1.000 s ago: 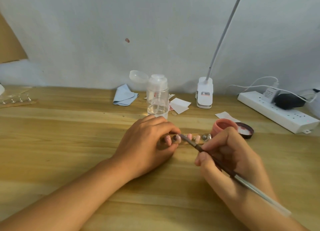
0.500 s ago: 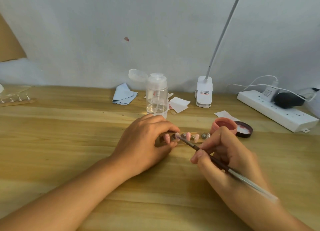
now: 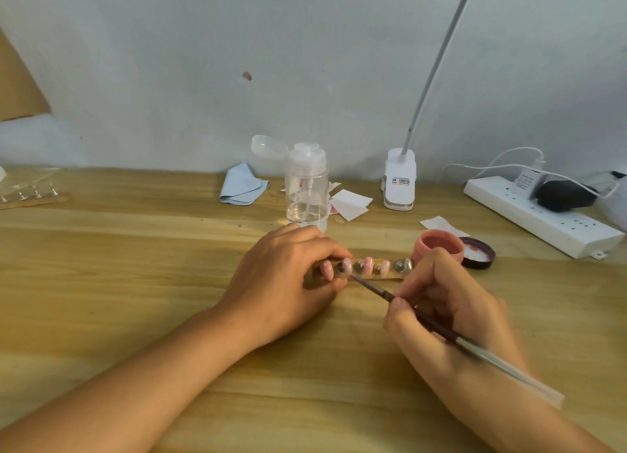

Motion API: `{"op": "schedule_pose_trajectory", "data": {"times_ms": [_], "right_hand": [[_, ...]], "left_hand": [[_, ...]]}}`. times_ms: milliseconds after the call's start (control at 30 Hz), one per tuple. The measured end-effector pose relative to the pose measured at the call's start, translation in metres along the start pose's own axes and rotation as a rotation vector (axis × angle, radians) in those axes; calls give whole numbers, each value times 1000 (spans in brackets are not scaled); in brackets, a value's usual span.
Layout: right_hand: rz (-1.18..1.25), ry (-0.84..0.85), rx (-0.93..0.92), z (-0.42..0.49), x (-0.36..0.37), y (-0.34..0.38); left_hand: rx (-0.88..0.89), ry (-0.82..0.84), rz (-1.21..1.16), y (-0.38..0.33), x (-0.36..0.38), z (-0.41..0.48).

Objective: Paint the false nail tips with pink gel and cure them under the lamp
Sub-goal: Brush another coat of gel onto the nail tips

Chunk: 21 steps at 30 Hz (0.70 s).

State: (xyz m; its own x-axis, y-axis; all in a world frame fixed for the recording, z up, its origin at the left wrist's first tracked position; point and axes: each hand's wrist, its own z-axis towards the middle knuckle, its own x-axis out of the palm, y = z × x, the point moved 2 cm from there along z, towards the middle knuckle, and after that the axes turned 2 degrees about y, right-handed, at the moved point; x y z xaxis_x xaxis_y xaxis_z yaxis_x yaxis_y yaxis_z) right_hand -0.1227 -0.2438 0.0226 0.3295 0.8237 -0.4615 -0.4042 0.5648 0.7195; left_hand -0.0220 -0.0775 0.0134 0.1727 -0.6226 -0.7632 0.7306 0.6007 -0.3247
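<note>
A wooden strip (image 3: 390, 276) carrying several false nail tips (image 3: 368, 265) lies on the table at centre; some tips are pink, the rightmost looks clear. My left hand (image 3: 285, 283) pinches the strip's left end between fingers and thumb. My right hand (image 3: 448, 303) grips a thin brush (image 3: 424, 317) like a pen, its tip touching the second nail tip from the left. An open pink gel pot (image 3: 439, 245) stands just right of the strip, its dark lid (image 3: 478, 252) beside it.
A clear pump bottle (image 3: 307, 188) stands behind my left hand, with a blue cloth (image 3: 242, 188) and paper scraps (image 3: 351, 203) near it. The clip lamp base (image 3: 400, 181) and a white power strip (image 3: 539, 215) lie at back right. Another nail strip (image 3: 34, 198) sits far left.
The brush tip has slid slightly down along the second nail tip, and my right hand has shifted a little. My left hand keeps its hold on the strip.
</note>
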Motion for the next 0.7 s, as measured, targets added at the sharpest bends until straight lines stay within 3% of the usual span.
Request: {"op": "schedule_pose_trajectory", "data": {"times_ms": [567, 700], "right_hand": [[-7, -12, 11, 1, 3, -1], [40, -88, -16, 0, -2, 1]], "left_hand": [[-17, 20, 16, 0, 0, 0], [-21, 27, 32, 0, 0, 0]]}}
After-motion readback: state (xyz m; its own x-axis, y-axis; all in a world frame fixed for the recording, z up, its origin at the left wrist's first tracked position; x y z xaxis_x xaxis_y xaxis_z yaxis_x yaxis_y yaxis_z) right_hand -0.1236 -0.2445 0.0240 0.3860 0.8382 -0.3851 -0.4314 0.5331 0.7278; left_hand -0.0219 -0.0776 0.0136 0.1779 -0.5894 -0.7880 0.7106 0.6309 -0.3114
